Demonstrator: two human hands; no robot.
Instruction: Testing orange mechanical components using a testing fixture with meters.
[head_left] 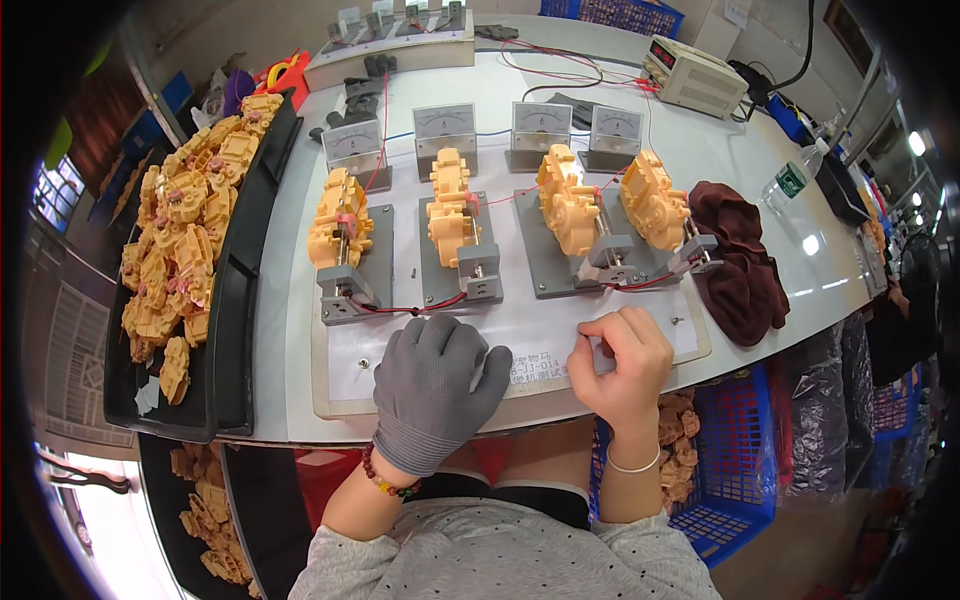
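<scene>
Reaching over the front of the white board (345, 385) with the gray-gloved left hand (440, 385), palm down and partly open, with fingers slightly bent and thumb apart; unable to tell of any hold beneath the palm. Pointing with those fingertips toward the red and black wires (390, 310), near or touching, impossible to say which. Bending the bare right hand (625, 365) over the same board, farther right, with loosely curled fingers and with thumb close to index finger; again unable to tell of any hold inside.

Seeing, beyond both hands, four yellow housings (449, 205) set in a row on gray fixtures (380, 265), all upon the board and so upon the white bench (285, 370). Backed, just behind, by four pale-faced meters (445, 122).

Finding many more such housings heaped in a long black tray (240, 300) at the left. Noting also a crumpled dark red cloth (735, 260) just right of the row, a boxy power supply (695, 78) toward the far right, and a blue basket (735, 430) below the front edge, with yellow parts inside.
</scene>
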